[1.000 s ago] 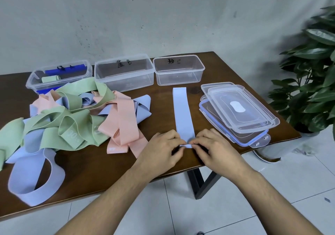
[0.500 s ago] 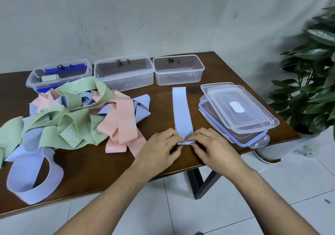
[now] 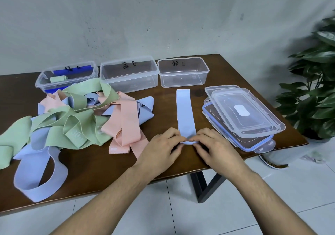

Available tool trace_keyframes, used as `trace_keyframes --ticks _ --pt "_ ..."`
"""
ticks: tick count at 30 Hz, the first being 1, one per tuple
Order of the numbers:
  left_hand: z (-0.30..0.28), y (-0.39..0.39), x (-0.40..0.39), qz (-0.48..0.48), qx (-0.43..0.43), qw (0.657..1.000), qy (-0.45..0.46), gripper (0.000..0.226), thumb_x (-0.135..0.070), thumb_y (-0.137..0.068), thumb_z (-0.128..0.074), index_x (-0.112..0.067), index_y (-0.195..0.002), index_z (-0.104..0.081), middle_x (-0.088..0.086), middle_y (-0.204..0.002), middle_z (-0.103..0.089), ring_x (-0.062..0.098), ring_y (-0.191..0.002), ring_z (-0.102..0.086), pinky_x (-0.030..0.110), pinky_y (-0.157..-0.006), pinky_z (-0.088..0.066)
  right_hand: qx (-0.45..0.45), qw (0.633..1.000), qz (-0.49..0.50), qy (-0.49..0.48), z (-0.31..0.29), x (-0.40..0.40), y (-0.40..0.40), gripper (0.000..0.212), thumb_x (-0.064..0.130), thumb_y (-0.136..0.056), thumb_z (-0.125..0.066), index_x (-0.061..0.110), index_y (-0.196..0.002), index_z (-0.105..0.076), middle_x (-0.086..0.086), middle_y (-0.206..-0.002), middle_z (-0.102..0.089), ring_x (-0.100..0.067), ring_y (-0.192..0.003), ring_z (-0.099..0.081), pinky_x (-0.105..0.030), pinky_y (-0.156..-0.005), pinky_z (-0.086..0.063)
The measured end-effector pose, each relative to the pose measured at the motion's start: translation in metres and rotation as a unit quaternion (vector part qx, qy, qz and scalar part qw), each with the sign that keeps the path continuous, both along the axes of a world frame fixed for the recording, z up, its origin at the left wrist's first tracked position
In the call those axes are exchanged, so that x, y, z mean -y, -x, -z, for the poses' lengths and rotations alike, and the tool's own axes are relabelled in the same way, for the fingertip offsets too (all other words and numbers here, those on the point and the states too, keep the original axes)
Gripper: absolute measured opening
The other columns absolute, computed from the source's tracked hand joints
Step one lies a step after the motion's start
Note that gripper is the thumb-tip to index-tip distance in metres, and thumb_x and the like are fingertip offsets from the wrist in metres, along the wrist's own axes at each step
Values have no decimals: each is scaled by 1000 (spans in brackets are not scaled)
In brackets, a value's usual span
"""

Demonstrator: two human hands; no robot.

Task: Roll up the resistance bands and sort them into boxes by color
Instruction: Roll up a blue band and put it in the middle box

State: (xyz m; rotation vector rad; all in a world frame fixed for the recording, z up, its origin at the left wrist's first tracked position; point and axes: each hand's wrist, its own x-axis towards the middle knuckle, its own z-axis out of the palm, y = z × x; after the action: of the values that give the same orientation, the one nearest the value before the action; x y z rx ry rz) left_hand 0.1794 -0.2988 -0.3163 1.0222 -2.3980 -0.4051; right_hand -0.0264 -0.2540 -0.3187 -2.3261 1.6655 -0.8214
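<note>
Both hands had crept a little farther up the flat strip since a second earlier, the small roll at its near end slightly thicker, while everything else on the table lay where it had been.

At the far left, a loose blue loop stood on edge near the table's front edge. Behind it sprawled the tangled heap of bands, green, pink and pale blue wound through each other, with "30" printed on 1 green fold. Along the back edge stood 3 clear boxes in a row: the left box held a small rolled green band and something dark blue, the middle box and the right box each bore a handwritten label, and I could see no bands in either.

The left hand pinched the left side of the rolled end of the pale blue band, fingers curled over it. That band lay flat and straight on the wood, running away from the person toward the right box. The right hand pinched the roll's right side in the same way, fingertips nearly meeting the left hand's.

Just beside the band, to the right, sat a stack of clear lids, blue-rimmed below. Beyond the table's corner stood a leafy potted plant.
</note>
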Motion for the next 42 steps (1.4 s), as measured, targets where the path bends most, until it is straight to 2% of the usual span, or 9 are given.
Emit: trace_keyframes --ticks 6,13,20,25,28,32,35,37,42 --pt "-1 1 0 1 15 1000 1 20 -23 -97 -60 -20 -115 -67 -8 -106 -56 8 -87 -57 13 -79 -42 -6 1000 1 -26 0 9 2 23 25 -99 -57 25 -118 -69 17 -110 -58 -8 -100 -54 -28 -91 -48" --pt "-3 4 6 -12 44 999 -4 26 -21 -101 -52 -18 -123 -65 -6 -114 -56 12 -90 -60 26 -81 -52 -14 999 13 -40 -3 8 4 31 32 -96 -61 31 -126 -62 19 -116 -51 -5 -107 -49 -19 -93 -42" --pt "-4 6 13 -17 33 999 -35 29 -29 -99 -54 -22 -126 -62 -11 -118 -52 6 -91 -56 10 -77 -41 -7 999 12 -46 -6 17 3 23 30 -97 -60 28 -119 -67 18 -111 -57 -7 -103 -52 -24 -91 -47" --pt "-8 10 19 -15 32 998 -48 24 -28 -100 -55 -21 -121 -65 -8 -111 -57 9 -95 -57 16 -78 -45 -16 998 10 -63 -9 20 2 25 35 -97 -60 28 -121 -66 17 -113 -57 -4 -105 -50 -22 -93 -44" --pt "-10 10 20 -22 26 998 -61 24 -29 -100 -54 -23 -120 -66 -10 -111 -58 6 -96 -55 8 -77 -39 -13 998 8 -56 -11 20 2 23 31 -97 -61 26 -119 -68 14 -110 -58 -5 -102 -52 -25 -92 -46" --pt "-12 5 10 -18 20 997 -66 23 -30 -99 -55 -26 -118 -67 -14 -108 -58 5 -96 -56 7 -75 -36 -35 998 -9 -59 -13 13 2 21 32 -98 -59 29 -118 -68 15 -108 -59 -6 -100 -50 -23 -90 -44" --pt "-12 1 -1 -16 28 997 -68 22 -33 -98 -54 -31 -116 -67 -17 -107 -57 5 -95 -57 14 -76 -44 -39 997 -24 -64 -14 3 1 18 32 -98 -60 31 -114 -69 19 -104 -57 -4 -95 -44 -12 -84 -36" --pt "-12 0 -7 -25 40 997 -56 23 -35 -98 -52 -32 -116 -66 -18 -108 -55 6 -93 -57 20 -74 -48 -35 997 -27 -59 -14 -1 0 16 30 -96 -63 30 -110 -70 20 -101 -55 -3 -92 -42 -11 -81 -34" --pt "-11 3 -9 -42 42 997 -49 24 -36 -99 -52 -28 -117 -66 -18 -111 -44 6 -79 -53 16 -64 -37 -23 999 4 -44 -13 -6 -2 26 30 -94 -65 29 -120 -68 18 -106 -54 -3 -96 -45 -14 -85 -36"
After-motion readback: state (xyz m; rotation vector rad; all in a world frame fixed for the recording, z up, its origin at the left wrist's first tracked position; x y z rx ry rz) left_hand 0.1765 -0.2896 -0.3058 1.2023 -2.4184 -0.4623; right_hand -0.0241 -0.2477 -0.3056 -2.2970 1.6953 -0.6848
